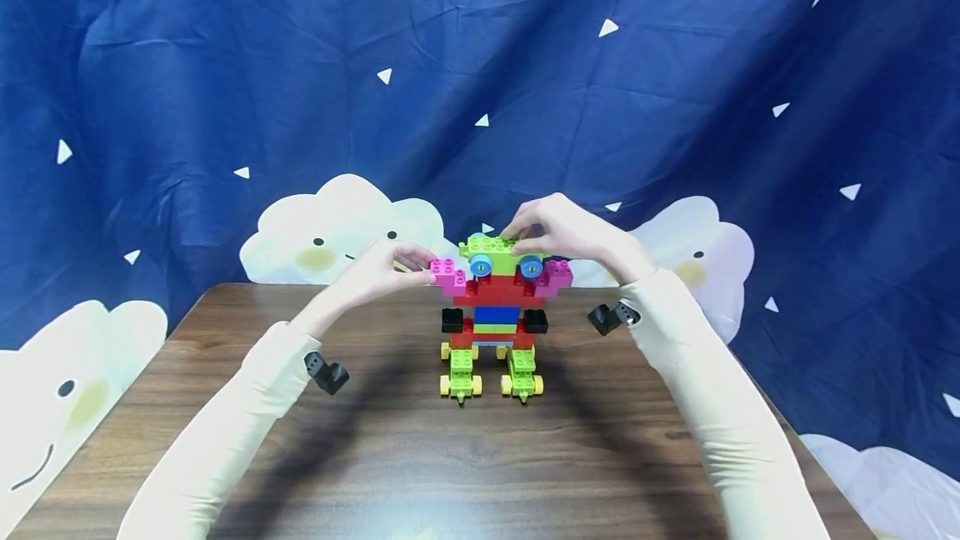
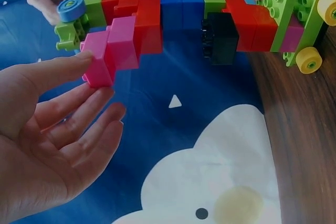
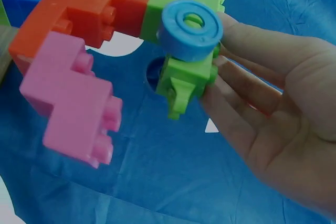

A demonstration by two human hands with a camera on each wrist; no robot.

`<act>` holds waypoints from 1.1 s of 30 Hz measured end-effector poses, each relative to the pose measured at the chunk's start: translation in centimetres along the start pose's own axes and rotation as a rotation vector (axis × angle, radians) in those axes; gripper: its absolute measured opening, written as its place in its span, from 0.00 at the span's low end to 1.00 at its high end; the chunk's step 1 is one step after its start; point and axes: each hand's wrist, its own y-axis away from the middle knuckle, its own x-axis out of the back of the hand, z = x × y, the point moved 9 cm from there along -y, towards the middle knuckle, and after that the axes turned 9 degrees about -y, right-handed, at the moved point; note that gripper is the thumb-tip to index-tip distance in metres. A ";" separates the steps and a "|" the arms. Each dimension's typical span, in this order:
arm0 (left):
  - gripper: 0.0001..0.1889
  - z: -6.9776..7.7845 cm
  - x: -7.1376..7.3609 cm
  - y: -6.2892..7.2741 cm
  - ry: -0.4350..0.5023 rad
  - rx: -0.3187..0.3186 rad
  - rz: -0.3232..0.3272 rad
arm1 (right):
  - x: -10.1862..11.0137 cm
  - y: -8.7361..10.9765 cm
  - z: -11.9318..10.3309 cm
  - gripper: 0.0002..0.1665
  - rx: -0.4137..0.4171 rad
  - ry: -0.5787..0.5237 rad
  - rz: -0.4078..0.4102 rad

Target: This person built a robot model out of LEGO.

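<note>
A toy figure built of coloured building bricks (image 1: 497, 290) stands upright on the table. My left hand (image 1: 382, 275) pinches the outer pink brick (image 2: 98, 59) on the figure's left-side arm, thumb on one face and fingertips beneath. At the top, my right hand (image 1: 562, 227) holds the green wheeled brick (image 3: 186, 74) that forms the head, its fingers over the studded side. Blue wheels (image 3: 190, 30) sit on this head brick. Red bricks (image 1: 498, 290) make the upper body, with blue bricks (image 1: 497, 317) below. Another pink brick arm (image 1: 555, 275) sticks out at right.
The figure's feet are green wheeled bases (image 1: 522, 369) with yellow wheels, resting on the brown wooden table (image 1: 375, 457). Black bricks (image 1: 452, 321) jut from both sides. Behind the table hangs a blue cloth (image 1: 300, 90) with white clouds and triangles.
</note>
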 end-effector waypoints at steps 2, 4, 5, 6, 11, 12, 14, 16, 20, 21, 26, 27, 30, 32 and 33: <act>0.20 0.1 0.0 0.0 -0.002 0.001 0.002 | 0.0 0.1 -0.1 0.13 0.011 0.008 0.009; 0.20 0.2 0.0 0.0 -0.001 -0.003 0.004 | -0.1 0.1 -0.2 0.12 0.022 0.014 0.017; 0.20 0.2 0.1 0.1 -0.001 -0.005 0.004 | -0.2 0.1 -0.3 0.12 0.024 0.020 0.019; 0.20 0.3 0.1 0.1 0.000 -0.007 0.003 | -0.2 0.1 -0.3 0.12 0.024 0.026 0.021; 0.20 0.3 0.1 0.2 -0.003 -0.012 0.002 | -0.2 0.0 -0.5 0.12 0.017 0.059 0.019; 0.20 0.3 0.1 0.2 -0.003 -0.011 0.005 | -0.2 -0.1 -0.5 0.12 0.012 0.061 0.018; 0.19 0.3 0.2 0.1 -0.003 -0.011 0.010 | -0.1 -0.1 -0.4 0.12 -0.002 0.064 0.015; 0.19 0.5 0.3 0.1 -0.002 -0.013 0.011 | 0.0 -0.1 -0.3 0.12 -0.021 0.053 0.008; 0.20 0.6 0.3 0.1 -0.010 -0.017 0.007 | 0.0 0.0 0.0 0.13 -0.048 0.014 -0.011; 0.20 0.6 0.3 0.1 -0.012 -0.016 0.007 | 0.1 0.0 0.0 0.14 -0.051 0.006 -0.014; 0.20 0.4 0.2 0.1 -0.010 -0.011 0.011 | 0.1 0.0 0.0 0.14 -0.049 -0.006 -0.015; 0.20 0.4 0.2 0.1 -0.010 -0.013 0.012 | 0.1 0.0 0.0 0.14 -0.046 -0.005 -0.013; 0.20 0.4 0.1 0.2 -0.010 -0.016 0.010 | 0.1 0.1 0.0 0.14 -0.038 -0.008 -0.003; 0.20 0.3 0.1 0.2 -0.015 -0.014 0.008 | 0.1 0.2 0.0 0.14 -0.036 -0.011 0.004; 0.20 0.3 0.1 0.2 -0.018 -0.012 0.007 | 0.1 0.2 0.1 0.15 -0.036 -0.012 0.007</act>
